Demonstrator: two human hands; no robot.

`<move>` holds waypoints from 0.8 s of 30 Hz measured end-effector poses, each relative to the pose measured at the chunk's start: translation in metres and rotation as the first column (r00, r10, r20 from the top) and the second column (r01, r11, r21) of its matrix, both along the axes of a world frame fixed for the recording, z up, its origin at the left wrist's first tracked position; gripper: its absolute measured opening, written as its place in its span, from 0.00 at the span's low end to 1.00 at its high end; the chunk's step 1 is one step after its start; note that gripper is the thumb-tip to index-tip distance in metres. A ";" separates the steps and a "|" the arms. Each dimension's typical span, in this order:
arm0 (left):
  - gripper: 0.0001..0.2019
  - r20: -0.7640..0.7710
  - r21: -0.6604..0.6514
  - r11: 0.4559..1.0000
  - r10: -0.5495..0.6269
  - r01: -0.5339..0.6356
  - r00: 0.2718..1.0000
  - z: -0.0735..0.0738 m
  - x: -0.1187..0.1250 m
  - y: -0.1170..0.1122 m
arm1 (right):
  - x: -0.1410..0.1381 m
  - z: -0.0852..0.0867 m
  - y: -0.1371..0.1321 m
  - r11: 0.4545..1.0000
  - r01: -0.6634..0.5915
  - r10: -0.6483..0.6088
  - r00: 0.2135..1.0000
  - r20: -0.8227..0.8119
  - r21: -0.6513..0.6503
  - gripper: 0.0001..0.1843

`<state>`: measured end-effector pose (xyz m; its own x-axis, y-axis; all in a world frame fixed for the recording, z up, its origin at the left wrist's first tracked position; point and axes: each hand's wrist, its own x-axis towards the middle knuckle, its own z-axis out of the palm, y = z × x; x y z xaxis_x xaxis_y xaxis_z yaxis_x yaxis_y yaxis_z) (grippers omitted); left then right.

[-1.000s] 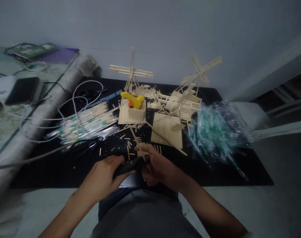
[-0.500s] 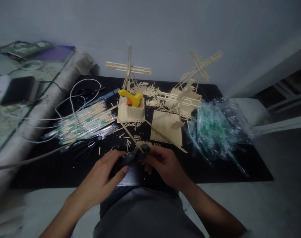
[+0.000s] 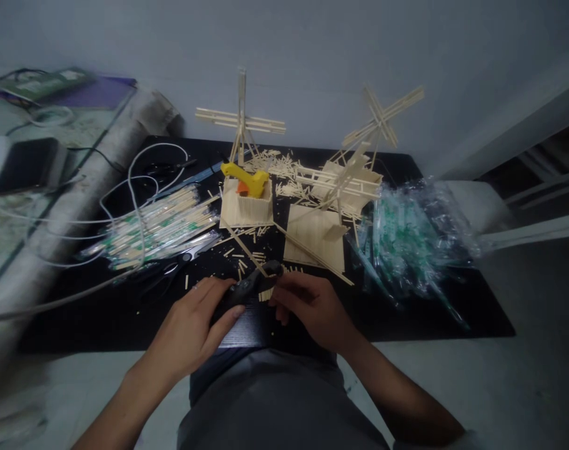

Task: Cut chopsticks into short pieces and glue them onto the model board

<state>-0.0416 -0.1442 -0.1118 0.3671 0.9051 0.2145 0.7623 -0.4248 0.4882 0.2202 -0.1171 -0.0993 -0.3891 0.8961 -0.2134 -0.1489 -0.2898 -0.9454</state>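
My left hand [image 3: 190,325] is wrapped around a dark, elongated hand tool [image 3: 245,289] with a rounded end; its exact kind is unclear. My right hand [image 3: 315,306] is at the tool's far end, thumb and fingers pinched together. Whatever those fingertips hold is hidden. Just beside them, below the tool, pale short stick pieces [image 3: 266,294] show. Beyond the tool, a long thin stick [image 3: 244,247] slants toward a box of wooden sticks [image 3: 247,212], on which a yellow glue gun [image 3: 249,180] rests.
Bagged sticks [image 3: 160,228] and scissors [image 3: 183,257] lie left, crossed by a white cable [image 3: 134,206]. Windmill-like stick models [image 3: 241,119] stand at the back. A flat stick panel [image 3: 312,234] lies right of centre, near crumpled plastic wrappers [image 3: 408,234]. Cut pieces litter the black table [image 3: 434,312].
The dark tool's rounded end has shifted slightly up, and pale stick pieces now show below it by my right fingertips. Both hands keep nearly the same pose; the view has moved slightly.
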 end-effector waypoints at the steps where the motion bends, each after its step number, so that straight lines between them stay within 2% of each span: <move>1: 0.25 0.002 0.007 1.000 0.000 0.000 1.000 0.000 0.000 0.000 | 0.000 0.000 0.000 1.000 -0.002 0.002 1.000 -0.005 -0.001 0.23; 6: 0.26 0.016 0.042 0.999 0.006 -0.006 1.000 0.003 0.001 -0.001 | 0.000 -0.001 -0.001 1.000 0.003 -0.003 1.000 0.017 0.006 0.22; 14: 0.28 0.044 -0.026 0.998 0.055 -0.054 0.998 0.004 0.002 0.001 | 0.001 0.001 -0.001 0.999 -0.033 0.031 0.998 0.062 0.030 0.22; 24: 0.25 0.036 -0.035 0.999 0.024 -0.022 0.999 0.006 0.005 0.004 | -0.002 0.005 -0.005 0.998 -0.035 0.031 0.997 0.076 0.050 0.25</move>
